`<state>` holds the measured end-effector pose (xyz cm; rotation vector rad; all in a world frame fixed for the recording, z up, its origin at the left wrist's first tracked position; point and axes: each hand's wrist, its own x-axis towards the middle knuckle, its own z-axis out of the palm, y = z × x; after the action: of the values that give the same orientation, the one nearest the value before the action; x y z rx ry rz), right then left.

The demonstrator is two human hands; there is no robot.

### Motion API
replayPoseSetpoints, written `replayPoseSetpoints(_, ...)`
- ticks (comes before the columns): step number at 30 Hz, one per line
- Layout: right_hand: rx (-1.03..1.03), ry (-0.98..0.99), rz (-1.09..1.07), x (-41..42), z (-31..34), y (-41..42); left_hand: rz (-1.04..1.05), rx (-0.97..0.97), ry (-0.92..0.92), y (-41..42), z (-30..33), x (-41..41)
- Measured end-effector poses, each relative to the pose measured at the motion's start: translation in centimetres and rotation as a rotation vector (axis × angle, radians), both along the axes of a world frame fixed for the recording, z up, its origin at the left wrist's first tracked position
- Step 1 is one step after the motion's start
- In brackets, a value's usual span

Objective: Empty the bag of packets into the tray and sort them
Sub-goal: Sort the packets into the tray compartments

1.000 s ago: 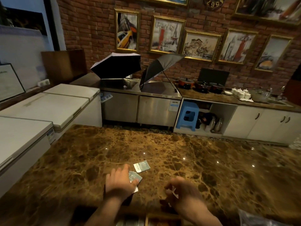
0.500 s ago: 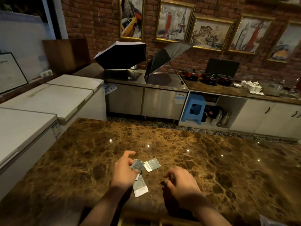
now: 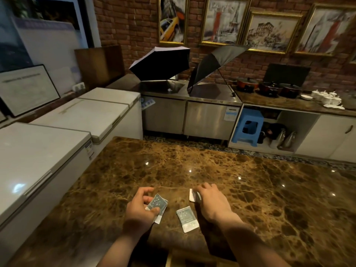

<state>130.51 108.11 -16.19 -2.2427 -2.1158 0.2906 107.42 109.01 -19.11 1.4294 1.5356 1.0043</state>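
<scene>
A brown marble countertop (image 3: 250,189) fills the lower half of the view, with white chest freezers (image 3: 38,151) along its left side and a stainless steel counter (image 3: 192,116) against the brick wall beyond. Two open black umbrellas (image 3: 161,63) rest on that steel counter, framed city paintings (image 3: 219,20) hang above, and a blue plastic stool (image 3: 248,129) stands in an open cabinet bay to the right. Near the front edge of the marble, the left hand (image 3: 141,208) has thumb and fingers curled around a small stack of blue-and-white packets (image 3: 158,204), held just above the surface. The right hand (image 3: 211,202) lies knuckles-up with fingertips bent down onto another packet (image 3: 192,195), whose white edge shows at the left of the fingers; whether it pinches it or merely presses cannot be told. Between the two hands a single packet (image 3: 187,218) lies flat on the marble, touching neither hand. A strip of wooden tray rim (image 3: 169,261) shows at the bottom edge, between the forearms.
</scene>
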Motion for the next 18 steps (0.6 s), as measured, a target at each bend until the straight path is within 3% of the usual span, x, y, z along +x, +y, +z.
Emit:
replayPoseSetpoints(4,0.107,0.078,-0.179,-0.2,-0.2,-1.0,-0.01,-0.007,-0.029,-0.4,0.1,-0.3)
replayPoseSetpoints(7,0.113,0.345,-0.332,-0.3,0.8,-1.5,-0.004,-0.013,-0.037,-0.5,0.4,-0.3)
replayPoseSetpoints(10,-0.03,0.577,-0.369,-1.5,1.5,-2.2,0.015,-0.023,-0.062,-0.9,1.2,0.0)
replayPoseSetpoints(12,-0.089,0.562,-0.308,-2.8,1.1,-2.9,0.024,-0.035,-0.08,-1.2,1.5,0.1)
replayPoseSetpoints(16,-0.021,0.274,-0.188,-5.0,-0.9,-4.6,0.022,-0.033,-0.084,-2.0,2.5,0.1)
replayPoseSetpoints(18,0.065,0.286,-0.202,-5.7,-1.6,-5.2,0.025,-0.053,-0.067,-2.3,2.9,0.0)
